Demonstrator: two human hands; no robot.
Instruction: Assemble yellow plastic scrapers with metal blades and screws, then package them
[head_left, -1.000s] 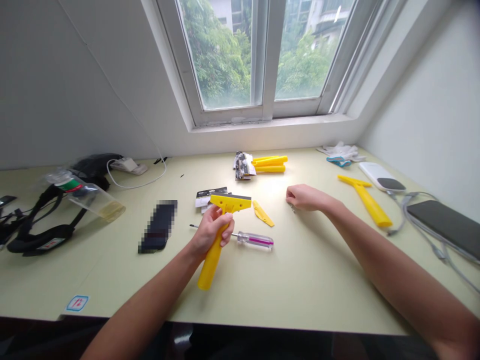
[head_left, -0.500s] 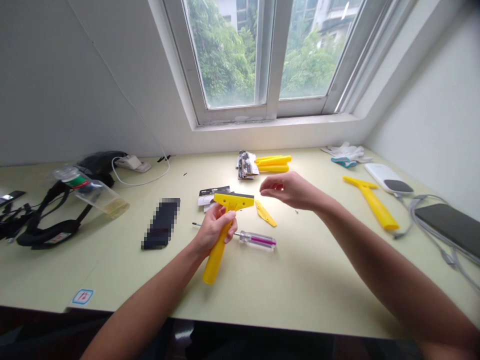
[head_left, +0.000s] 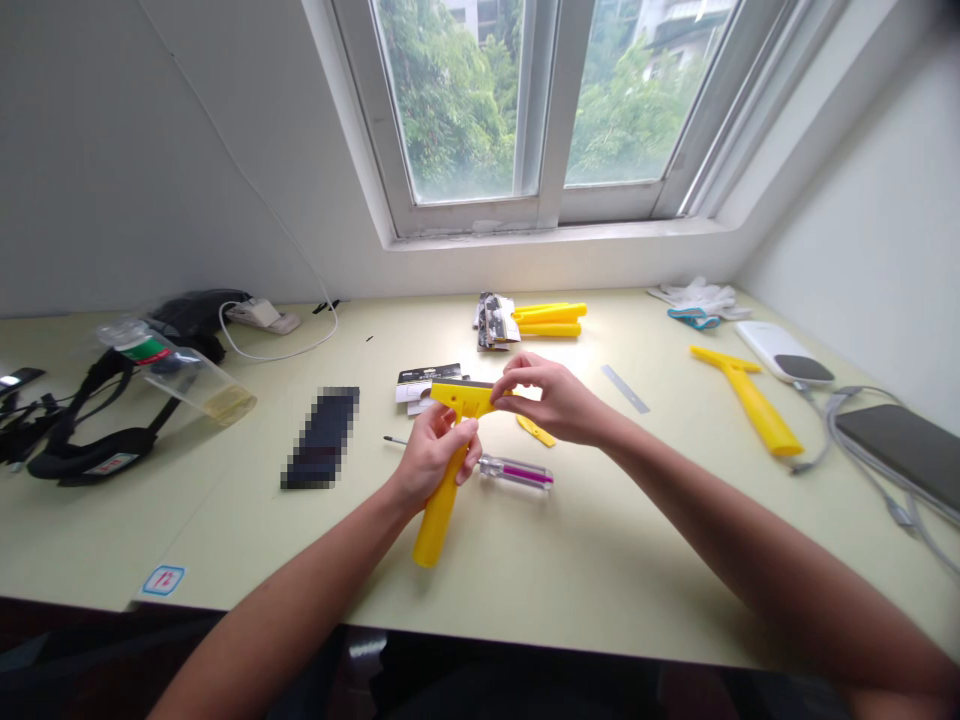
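My left hand (head_left: 436,455) is wrapped around the handle of a yellow scraper (head_left: 435,525), which is tilted with its wide head up. At the right end of that head, my right hand (head_left: 541,395) has thumb and fingertips pinched together, touching the head; anything small between them is hidden. Below the right hand lies a loose yellow cover piece (head_left: 536,431), partly covered by the fingers. A screwdriver (head_left: 517,472) with a clear and purple handle rests on the table behind the scraper. Right of the hand lies a flat metal blade (head_left: 625,388).
Cardboard packaging (head_left: 427,378) lies behind the scraper head. Packaged yellow scrapers (head_left: 551,320) are near the window, another yellow scraper (head_left: 750,400) at right. A phone-like dark block (head_left: 322,440), a bottle (head_left: 187,375), gloves (head_left: 697,297) and a power bank (head_left: 784,352) are around.
My right hand has moved left and down onto the scraper head's right end, uncovering the metal blade. The left hand keeps its grip, with the scraper nearly in place.
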